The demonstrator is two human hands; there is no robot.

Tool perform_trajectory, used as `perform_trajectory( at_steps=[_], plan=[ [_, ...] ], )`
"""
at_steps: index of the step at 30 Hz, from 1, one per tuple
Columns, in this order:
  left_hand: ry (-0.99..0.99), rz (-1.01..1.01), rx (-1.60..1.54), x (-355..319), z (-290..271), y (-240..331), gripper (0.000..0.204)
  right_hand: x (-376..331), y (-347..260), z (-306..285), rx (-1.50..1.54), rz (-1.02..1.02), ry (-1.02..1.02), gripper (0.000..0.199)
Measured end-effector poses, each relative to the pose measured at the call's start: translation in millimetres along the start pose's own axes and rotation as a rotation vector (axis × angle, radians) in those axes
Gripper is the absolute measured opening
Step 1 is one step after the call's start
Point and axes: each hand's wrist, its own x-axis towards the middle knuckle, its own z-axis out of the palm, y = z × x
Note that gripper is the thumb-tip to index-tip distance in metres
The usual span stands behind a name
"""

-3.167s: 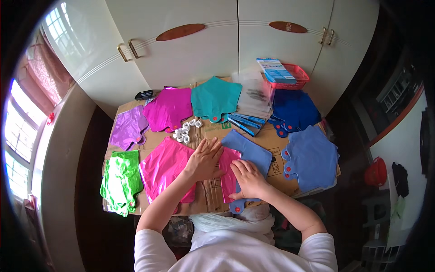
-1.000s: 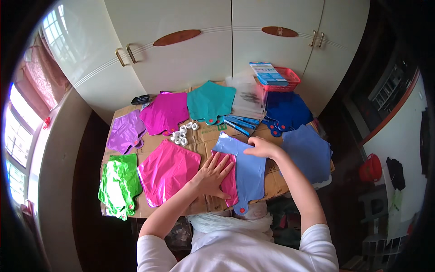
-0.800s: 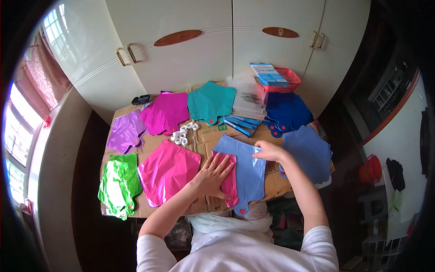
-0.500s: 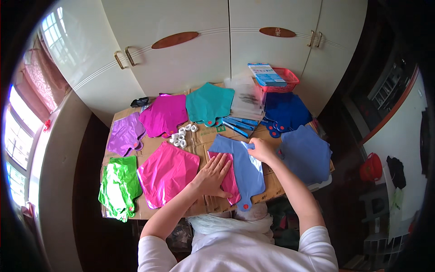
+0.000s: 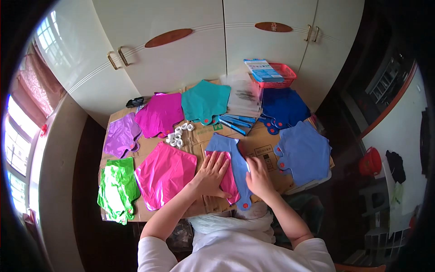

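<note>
- The left hand (image 5: 211,174) is lying flat and open, fingers spread, on the pink strip (image 5: 231,183); the broad palm is probably holding the layers down against sliding.
- The right hand (image 5: 259,177) is curling its fingers at the right edge of the blue-grey sheet (image 5: 239,168); blur is hiding whether they are pinching that edge or only pressing it.
- The blue-grey sheet is lying between the hands on the cardboard-covered worktop (image 5: 268,179), close to the person, likely so both arms are reaching it easily. The pink strip is covering its left part, perhaps as a folded flap; its red-dotted tab (image 5: 245,205) is pointing toward the body.
- Just left, a pink sheet (image 5: 166,177) is spreading flat; to the right, a blue-grey stack (image 5: 306,152) is resting with its dotted tabs facing inward.
- Beyond the hands, white rings (image 5: 177,136) and slim blue sticks (image 5: 236,123) are sitting near the middle, seemingly within reach of either arm.
- Lilac, magenta, teal and dark blue pieces (image 5: 206,100) are lining the far side, apparently grouped by colour, while a red basket (image 5: 291,75) is standing at the back.
</note>
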Motion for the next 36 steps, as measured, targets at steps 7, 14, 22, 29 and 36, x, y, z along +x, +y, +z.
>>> perform_trajectory(
  at_steps=[7, 14, 22, 29, 36],
  plan=[
    [-0.040, 0.041, 0.002, 0.6, 2.6, -5.3, 0.114, -3.9, -22.7, 14.8, -0.168, -0.213, -0.080, 0.054],
    [0.125, 0.108, -0.071, -2.1, 22.2, -14.3, 0.103, -11.0, -27.1, 19.1, -0.165, -0.294, -0.096, 0.051],
    [-0.064, 0.064, -0.052, -0.4, 9.7, -10.4, 0.097, -14.3, -24.9, 22.8, -0.298, -0.362, -0.101, 0.044],
    [0.260, -0.154, -0.592, 8.4, 8.8, -32.2, 0.047, -12.9, -27.9, 24.9, -0.306, -0.376, -0.081, 0.041],
    [0.192, -0.440, -0.640, 21.8, 5.4, -45.8, 0.022, -12.6, -29.7, 24.7, -0.304, -0.389, -0.081, 0.040]
  ],
)
